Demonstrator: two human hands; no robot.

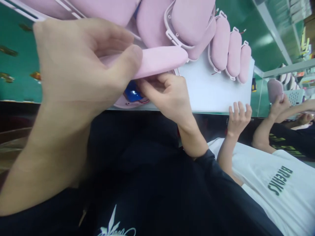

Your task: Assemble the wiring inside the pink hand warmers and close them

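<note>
My left hand (86, 62) is closed on a smooth pink plastic shell (162, 60), thumb on the near side, and keeps it tilted on edge. Just under that shell is my right hand (167, 93), its thumb and fingers bent together near the shell's lower edge. Whatever those fingers pinch is hidden. Below the shell lies another pink casing part (125, 103), holding a shiny blue piece (133, 91) with a thin red wire beside it. Much of this lower part is covered by my hands.
Pink casings (194, 19) are piled behind my hands. Several more pink casings (233, 49) stand in a row on the white board (211, 91). On the right, a co-worker's hand (239, 118) rests near the board's edge, and another person's hand (279, 105) holds a pink shell.
</note>
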